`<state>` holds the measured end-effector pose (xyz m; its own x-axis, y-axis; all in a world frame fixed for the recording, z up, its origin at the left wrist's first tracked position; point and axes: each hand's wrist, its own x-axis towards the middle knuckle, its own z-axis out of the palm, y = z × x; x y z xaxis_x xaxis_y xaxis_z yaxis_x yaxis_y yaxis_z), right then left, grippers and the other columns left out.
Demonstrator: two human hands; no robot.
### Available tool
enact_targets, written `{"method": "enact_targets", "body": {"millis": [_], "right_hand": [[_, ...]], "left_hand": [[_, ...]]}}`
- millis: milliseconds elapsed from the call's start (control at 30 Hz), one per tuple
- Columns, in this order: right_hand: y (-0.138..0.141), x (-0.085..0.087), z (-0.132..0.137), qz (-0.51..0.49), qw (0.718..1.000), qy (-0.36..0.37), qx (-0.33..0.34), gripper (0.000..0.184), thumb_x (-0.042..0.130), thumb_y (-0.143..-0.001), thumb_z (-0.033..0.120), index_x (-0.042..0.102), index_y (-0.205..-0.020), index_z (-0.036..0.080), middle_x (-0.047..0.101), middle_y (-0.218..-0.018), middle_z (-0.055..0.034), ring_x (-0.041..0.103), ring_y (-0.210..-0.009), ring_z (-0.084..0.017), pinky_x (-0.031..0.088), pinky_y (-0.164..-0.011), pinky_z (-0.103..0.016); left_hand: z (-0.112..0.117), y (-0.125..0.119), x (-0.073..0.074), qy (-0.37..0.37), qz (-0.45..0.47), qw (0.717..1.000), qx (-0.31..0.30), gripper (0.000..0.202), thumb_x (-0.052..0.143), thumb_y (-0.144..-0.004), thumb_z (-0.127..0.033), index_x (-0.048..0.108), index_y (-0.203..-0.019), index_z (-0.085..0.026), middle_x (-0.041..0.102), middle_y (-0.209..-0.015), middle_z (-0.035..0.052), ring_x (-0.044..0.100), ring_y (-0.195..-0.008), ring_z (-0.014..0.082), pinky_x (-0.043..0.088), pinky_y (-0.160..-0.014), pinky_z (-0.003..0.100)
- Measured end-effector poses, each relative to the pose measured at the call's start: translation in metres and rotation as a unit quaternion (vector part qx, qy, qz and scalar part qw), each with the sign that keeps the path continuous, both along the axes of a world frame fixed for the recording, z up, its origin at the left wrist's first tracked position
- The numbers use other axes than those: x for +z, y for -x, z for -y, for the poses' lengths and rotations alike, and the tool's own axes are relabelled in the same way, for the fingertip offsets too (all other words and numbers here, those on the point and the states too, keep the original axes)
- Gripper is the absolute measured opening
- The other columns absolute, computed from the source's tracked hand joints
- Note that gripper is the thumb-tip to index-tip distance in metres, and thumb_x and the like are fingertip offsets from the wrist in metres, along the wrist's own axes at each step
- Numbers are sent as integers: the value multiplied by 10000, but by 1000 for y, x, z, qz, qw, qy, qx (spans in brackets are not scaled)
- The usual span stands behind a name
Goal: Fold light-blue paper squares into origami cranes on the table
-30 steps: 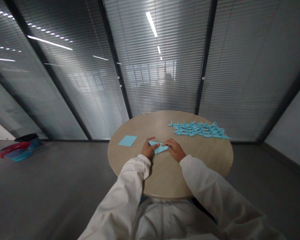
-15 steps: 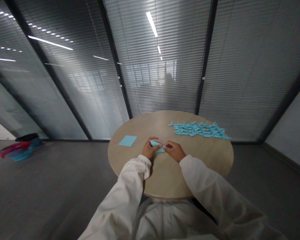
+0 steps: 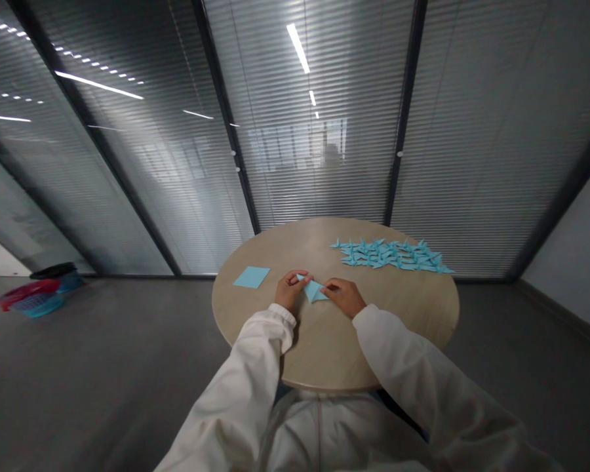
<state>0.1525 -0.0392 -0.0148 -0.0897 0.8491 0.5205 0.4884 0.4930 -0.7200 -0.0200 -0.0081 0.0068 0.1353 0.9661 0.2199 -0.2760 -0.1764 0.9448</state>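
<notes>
Blue folded paper (image 3: 313, 290) in both hands (image 3: 289, 292) (image 3: 345, 296), flat blue square (image 3: 251, 277) nearby.

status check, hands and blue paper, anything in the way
Left hand and right hand pinching folded blue paper. Flat sheet off left, folded pieces far right. Nothing visibly blocking.

The left hand (image 3: 288, 292) and right hand (image 3: 346, 297) hide the ends of a folded blue paper (image 3: 313, 292), origami cranes (image 3: 392, 255) overlap too tightly to count, and white sleeves (image 3: 255, 357) run off the bottom edge.
</notes>
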Motion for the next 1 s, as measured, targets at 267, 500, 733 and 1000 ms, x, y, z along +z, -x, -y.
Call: {"method": "enact_targets", "body": {"millis": [267, 500, 733, 1000], "right_hand": [[1, 0, 1, -17, 1000, 8, 19, 215, 560, -781, 370, 669, -775, 184, 680, -765, -30, 603, -709, -146, 460, -697, -257], [1, 3, 3, -17, 999, 26, 21, 220, 563, -787, 370, 681, -766, 185, 683, -762, -26, 597, -700, -143, 443, -687, -252], [0, -2, 0, -15, 999, 45, 20, 215, 570, -769, 352, 684, -744, 171, 671, -699, -13, 578, -637, -126, 428, -622, -229], [-3, -2, -3, -50, 997, 65, -4, 200, 590, -725, 355, 671, -704, 173, 650, -649, -9, 568, -607, -130, 428, -586, -229]], "left_hand": [[-3, 1, -3, 0, 5, 1000, -2, 439, 814, -512, -367, 662, -832, -108, 711, -741, 96, 667, -707, 193, 501, -714, 317], [2, -3, -2, -6, -37, 999, -20, 386, 812, -516, -347, 674, -796, -121, 717, -743, 94, 666, -687, 181, 503, -695, 294], [-1, -1, -2, -2, -16, 1000, 16, 411, 818, -495, -357, 670, -797, -119, 711, -727, 89, 663, -672, 182, 498, -654, 280], [0, -1, -4, 12, -61, 997, -35, 766, 836, -457, -313, 543, -1144, -143, 691, -687, 35, 641, -594, 161, 491, -594, 270]]}}
